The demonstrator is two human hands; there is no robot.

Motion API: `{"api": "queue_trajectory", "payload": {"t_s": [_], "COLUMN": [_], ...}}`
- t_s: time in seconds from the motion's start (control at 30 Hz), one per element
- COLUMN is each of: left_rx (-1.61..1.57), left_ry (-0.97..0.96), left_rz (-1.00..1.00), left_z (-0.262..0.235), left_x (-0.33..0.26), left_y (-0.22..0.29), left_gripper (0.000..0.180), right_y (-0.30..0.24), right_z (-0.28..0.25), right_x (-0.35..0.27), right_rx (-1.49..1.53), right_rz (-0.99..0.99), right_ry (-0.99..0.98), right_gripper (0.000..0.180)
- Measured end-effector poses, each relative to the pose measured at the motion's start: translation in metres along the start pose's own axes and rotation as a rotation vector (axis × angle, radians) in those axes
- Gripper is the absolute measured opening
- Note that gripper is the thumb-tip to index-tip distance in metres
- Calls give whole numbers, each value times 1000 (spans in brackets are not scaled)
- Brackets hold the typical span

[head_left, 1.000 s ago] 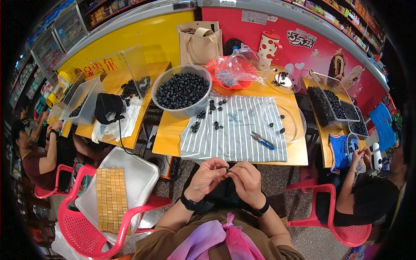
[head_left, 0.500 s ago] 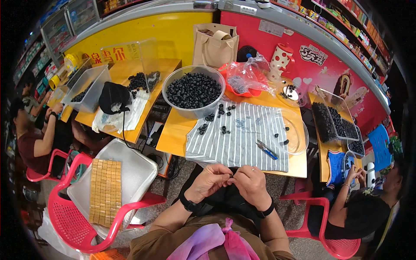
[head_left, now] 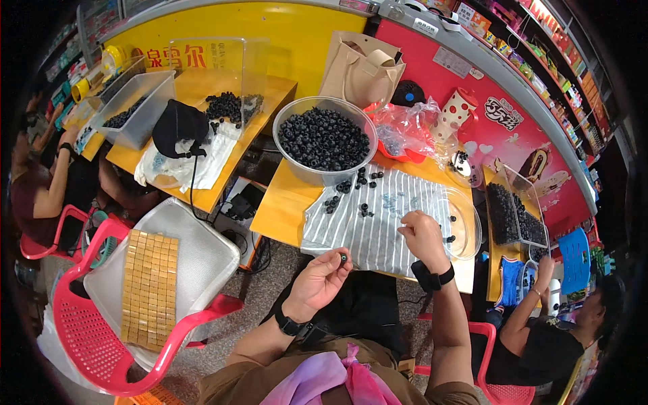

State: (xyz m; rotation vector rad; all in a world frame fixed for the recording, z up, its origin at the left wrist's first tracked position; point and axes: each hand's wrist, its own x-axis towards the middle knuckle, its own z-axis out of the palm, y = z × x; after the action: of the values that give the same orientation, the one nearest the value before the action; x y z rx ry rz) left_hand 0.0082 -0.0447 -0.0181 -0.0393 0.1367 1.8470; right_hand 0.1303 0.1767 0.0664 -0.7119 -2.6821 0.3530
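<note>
My left hand (head_left: pixel 320 282) pinches a small black round part (head_left: pixel 343 258) between thumb and fingertips, just off the table's near edge. Over the grey-and-white striped cloth (head_left: pixel 344 236), my right hand (head_left: pixel 425 236) has its fingers drawn together and pointing down; whatever they hold is hidden. Tiny clear bits (head_left: pixel 391 202) lie beyond its fingertips. Several loose black parts (head_left: pixel 364 209) rest on the cloth's left side. Behind them stands a big clear tub (head_left: pixel 324 177) heaped with the same black parts (head_left: pixel 324 138). A shallow clear round lid (head_left: pixel 466 250) lies right of my right hand.
At the back are a red bowl (head_left: pixel 405 156) with a plastic bag, a beige tote (head_left: pixel 351 71) and a dotted tumbler (head_left: pixel 453 115). A pink armchair (head_left: pixel 81 304) is on my left. Co-workers sit at both sides; a bin of black parts (head_left: pixel 503 212) stands on the right table.
My hands, together before, are now apart. My right hand has moved forward and right over the cloth, covering where the pliers lay. My left now shows a black part. The view has shifted.
</note>
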Motion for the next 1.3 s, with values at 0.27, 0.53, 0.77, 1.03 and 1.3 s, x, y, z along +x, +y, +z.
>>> {"api": "queue_trajectory", "payload": {"t_s": [0.27,0.53,0.77,1.03,1.3], "left_rx": [28,64,71,128,261], "left_ry": [-58,-18,-18,-16,0], "left_rz": [2,34,43,37,-51], "left_z": [-5,-4,1,3,15], "left_x": [3,1,-1,-1,1], "left_y": [2,1,2,-1,-21], "left_gripper": [18,15,19,21,18], "right_y": [-28,-34,-26,-60,-81], "right_z": [11,21,50,13,17], "right_x": [-13,24,39,-17,-84], "right_rx": [-35,37,-46,836,1168], "right_rz": [124,50,0,189,110], "right_ry": [-141,-59,-61,-41,81], "right_gripper": [16,19,13,10,14]}}
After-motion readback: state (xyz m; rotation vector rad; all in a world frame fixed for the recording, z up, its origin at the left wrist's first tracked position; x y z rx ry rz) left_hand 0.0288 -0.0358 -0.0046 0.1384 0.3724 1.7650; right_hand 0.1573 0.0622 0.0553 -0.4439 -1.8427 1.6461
